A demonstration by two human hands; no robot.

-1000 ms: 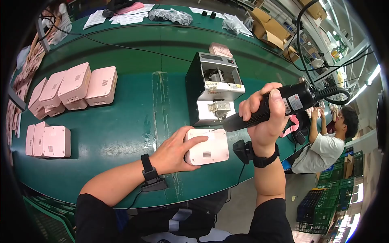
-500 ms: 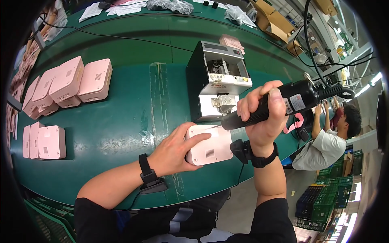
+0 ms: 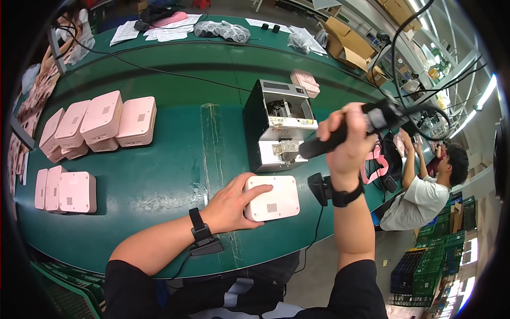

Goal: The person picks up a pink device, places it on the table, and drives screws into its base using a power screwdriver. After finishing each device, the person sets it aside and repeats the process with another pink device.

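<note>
- The pink box [image 3: 281, 203] lies flat on the green table [image 3: 159, 181], close in front of the person. Its long side runs mostly from left to right.
- The left hand [image 3: 228, 204] is the nearer one, for it touches the box. It holds the box's left end, with the thumb along the near edge and the pointing finger laid across the top.
- The right hand [image 3: 348, 133] is curled tight around a black tool [image 3: 321, 144] with a cord at its back.
- From the right hand, the box is down and to the left. The two are well apart.
- The tool's nose points left and a little down. It is past the box's far right corner, and it does not touch the box. The tool is blurred, so I can't tell if a thin tip sticks out.
- Small round holes sit near the corners of the box's top, and the far right one looks nearest to the tool.
- A metal machine [image 3: 297, 121] stands just beyond the box.
</note>
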